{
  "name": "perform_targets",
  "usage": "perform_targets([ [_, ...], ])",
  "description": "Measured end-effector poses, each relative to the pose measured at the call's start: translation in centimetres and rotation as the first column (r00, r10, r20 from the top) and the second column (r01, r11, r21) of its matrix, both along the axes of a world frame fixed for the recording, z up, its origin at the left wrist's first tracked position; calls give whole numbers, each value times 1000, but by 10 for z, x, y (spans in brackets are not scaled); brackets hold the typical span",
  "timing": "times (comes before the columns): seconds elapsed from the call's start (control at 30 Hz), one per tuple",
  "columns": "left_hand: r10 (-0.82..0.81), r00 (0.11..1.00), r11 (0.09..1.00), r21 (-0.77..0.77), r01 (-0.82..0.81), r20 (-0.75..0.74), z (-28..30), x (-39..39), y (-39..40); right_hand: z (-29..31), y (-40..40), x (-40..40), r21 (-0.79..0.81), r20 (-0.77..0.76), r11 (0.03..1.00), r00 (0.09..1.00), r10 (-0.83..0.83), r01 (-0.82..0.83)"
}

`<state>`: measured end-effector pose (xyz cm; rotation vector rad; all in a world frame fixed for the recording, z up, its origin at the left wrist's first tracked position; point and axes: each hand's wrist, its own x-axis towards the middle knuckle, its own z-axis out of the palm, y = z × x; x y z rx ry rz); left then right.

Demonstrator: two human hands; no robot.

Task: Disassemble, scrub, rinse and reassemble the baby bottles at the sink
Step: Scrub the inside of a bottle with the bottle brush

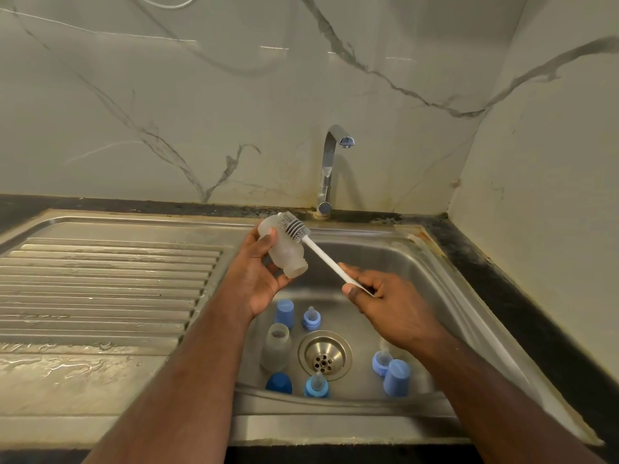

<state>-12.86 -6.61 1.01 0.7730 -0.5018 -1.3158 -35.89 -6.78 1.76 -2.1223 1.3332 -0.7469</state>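
My left hand (258,272) grips a frosted clear baby bottle (284,252) above the sink, its open threaded neck tilted down to the right. My right hand (382,299) pinches the white handle of a bottle brush (321,252). The brush's grey ribbed head rests against the outside of the bottle's upper end. Down in the steel sink basin (378,259) stands a second frosted bottle (276,346). Around the drain (324,358) lie blue caps (284,313) (397,378), a dark blue cap (278,383) and blue collars with teats (311,318) (316,386) (380,361).
A chrome tap (330,169) rises behind the basin with no water running. A wet ribbed steel drainboard (100,296) spreads to the left. Marble-patterned wall panels stand behind and to the right, with a dark counter strip (502,296) along the right.
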Motion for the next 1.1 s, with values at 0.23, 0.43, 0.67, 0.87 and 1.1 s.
perform_targets([
  [0.23, 57, 998, 998, -1, -57, -22, -3, 2, -5, 2, 5, 1, -4, -3, 999, 999, 38, -38],
  [0.43, 107, 993, 994, -4, -107, -55, -4, 5, -7, 2, -1, -1, -11, -41, 1000, 999, -12, 12],
  [0.67, 117, 989, 993, -2, -118, -87, -6, 8, -9, 0, 2, 0, 15, -31, 1000, 999, 21, -20],
  [0.87, 123, 988, 992, 2, -123, -98, -7, 9, -9, 3, 7, -1, -11, 4, 999, 999, 39, -39],
  [1.1, 121, 983, 992, -10, -124, -140, -8, 10, -10, 1, 6, 5, -3, -48, 1000, 999, 21, -21],
])
